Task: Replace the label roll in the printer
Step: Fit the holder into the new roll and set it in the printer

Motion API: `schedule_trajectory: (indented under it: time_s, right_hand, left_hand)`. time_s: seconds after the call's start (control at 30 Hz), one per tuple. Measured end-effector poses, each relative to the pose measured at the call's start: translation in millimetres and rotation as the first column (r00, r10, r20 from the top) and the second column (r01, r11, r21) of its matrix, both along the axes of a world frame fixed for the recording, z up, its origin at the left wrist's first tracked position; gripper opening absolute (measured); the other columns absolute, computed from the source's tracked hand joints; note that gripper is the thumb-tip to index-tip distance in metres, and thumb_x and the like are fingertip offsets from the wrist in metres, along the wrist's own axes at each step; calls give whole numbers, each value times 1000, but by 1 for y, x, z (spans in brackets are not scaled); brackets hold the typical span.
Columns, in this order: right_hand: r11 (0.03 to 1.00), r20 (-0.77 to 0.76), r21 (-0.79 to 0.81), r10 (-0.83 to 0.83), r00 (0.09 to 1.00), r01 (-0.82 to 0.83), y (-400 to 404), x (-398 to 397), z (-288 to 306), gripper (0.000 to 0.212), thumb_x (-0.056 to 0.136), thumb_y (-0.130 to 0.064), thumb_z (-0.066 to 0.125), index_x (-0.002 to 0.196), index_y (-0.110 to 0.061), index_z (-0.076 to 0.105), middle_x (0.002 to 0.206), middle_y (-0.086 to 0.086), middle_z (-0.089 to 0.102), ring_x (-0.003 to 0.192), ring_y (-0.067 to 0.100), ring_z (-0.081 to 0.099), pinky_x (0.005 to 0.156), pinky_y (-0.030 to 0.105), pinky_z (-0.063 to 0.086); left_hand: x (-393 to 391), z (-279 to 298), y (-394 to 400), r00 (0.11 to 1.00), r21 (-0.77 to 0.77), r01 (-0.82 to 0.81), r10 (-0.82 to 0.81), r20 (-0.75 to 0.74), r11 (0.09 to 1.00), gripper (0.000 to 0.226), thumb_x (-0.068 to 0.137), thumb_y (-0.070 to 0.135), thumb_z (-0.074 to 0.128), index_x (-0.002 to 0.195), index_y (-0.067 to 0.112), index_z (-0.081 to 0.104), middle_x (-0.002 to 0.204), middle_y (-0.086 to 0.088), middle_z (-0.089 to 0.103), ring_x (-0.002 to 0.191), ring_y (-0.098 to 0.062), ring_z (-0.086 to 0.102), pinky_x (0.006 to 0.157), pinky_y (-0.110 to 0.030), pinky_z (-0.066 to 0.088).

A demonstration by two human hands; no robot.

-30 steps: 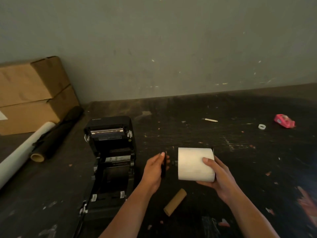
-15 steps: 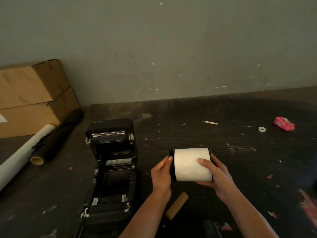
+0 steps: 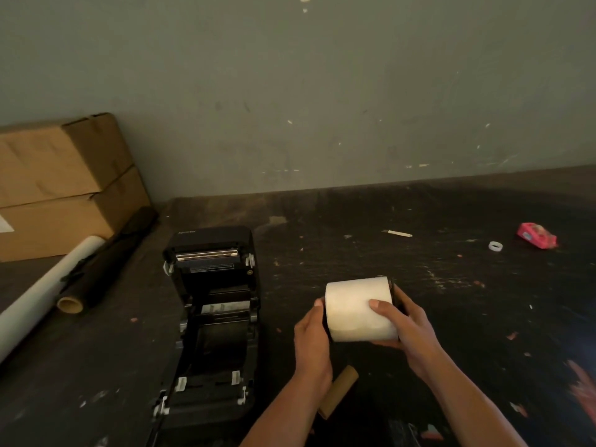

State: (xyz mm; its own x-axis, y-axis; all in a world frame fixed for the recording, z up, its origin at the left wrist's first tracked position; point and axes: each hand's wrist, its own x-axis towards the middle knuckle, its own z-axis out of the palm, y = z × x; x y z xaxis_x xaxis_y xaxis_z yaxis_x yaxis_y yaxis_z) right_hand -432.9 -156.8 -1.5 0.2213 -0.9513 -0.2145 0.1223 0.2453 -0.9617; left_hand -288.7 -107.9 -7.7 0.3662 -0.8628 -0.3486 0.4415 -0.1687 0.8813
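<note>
White label roll point(image 3: 358, 309), a fat cylinder of paper lying on its side, is held in the air between both hands, above the dark, scuffed tabletop point(image 3: 419, 285) and just to the right of the printer. The left hand point(image 3: 311, 341) is pressed flat against the roll's left end, fingers together and upright, with a thin black flange showing between palm and paper. The right hand point(image 3: 409, 330) cups the right end from behind and below; its thumb lies across the front of the white paper and its fingers are clamped around the far side, where another black end piece peeks out at the roll's top right edge.

The black label printer point(image 3: 213, 317) sits on the tabletop with its lid swung open towards the wall, showing a metal bar under the lid and a dark, hollow media bay below. A bare brown cardboard core point(image 3: 340, 393) lies on the tabletop below the hands, partly hidden by the left forearm.

Further left, two stacked brown cardboard boxes point(image 3: 64, 185) stand against the grey wall, with a white paper roll point(image 3: 48, 291) and a black roll point(image 3: 106, 262) lying beside them. At far right lie a small white ring point(image 3: 495, 246) and a pink packet point(image 3: 537, 235), well apart from the hands.
</note>
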Motion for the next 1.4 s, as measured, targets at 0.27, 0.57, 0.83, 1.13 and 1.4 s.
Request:
schedule_trajectory:
  time_s: [0.27, 0.57, 0.83, 1.13, 1.4]
  right_hand:
    - [997, -1, -67, 27, 1000, -27, -2, 6, 9, 94, 63, -31, 71, 147, -30, 28, 109, -8, 50, 100, 20, 56, 73, 37, 54]
    - [984, -181, -137, 84, 980, -110, -7, 21, 13, 98, 68, -33, 76, 149, -32, 22, 142, 3, 35, 119, 23, 46, 88, 38, 50]
    - [937, -235, -215, 223, 946, -274, -13, 54, 24, 72, 83, -56, 44, 148, -37, 19, 147, -2, 33, 130, 21, 39, 104, 48, 41]
    - [835, -208, -379, 342, 916, -398, 6, 123, 9, 12, 99, -26, 42, 93, -36, 46, 137, -15, 40, 118, 9, 48, 97, 50, 49]
    - [886, -170, -286, 328, 929, -365, 36, 186, 17, 10, 93, -22, 56, 86, -26, 62, 141, -6, 47, 127, 19, 46, 94, 54, 50]
  left_hand:
    - [9, 8, -7, 998, 5, -16, 17, -63, 1000, 26, 99, 37, 46, 112, 22, 63, 115, -9, 65, 106, -24, 64, 97, -48, 51]
    - [19, 18, -5, 999, 5, -18, 19, -42, 1000, 22, 97, 42, 47, 104, 27, 62, 111, -8, 66, 104, -26, 64, 97, -50, 50]
    - [45, 35, 11, 980, -12, -197, 197, 1, 980, 21, 99, 35, 47, 99, 24, 65, 101, -3, 69, 98, -19, 65, 95, -43, 51]
    - [100, 46, 63, 881, 70, -465, 469, -59, 883, 18, 93, 34, 59, 106, 21, 60, 109, -6, 63, 101, -24, 61, 97, -49, 50]
    - [177, 45, 101, 921, 42, -379, 381, -85, 924, 11, 96, 28, 55, 99, 18, 59, 105, -5, 60, 97, -22, 59, 87, -43, 52]
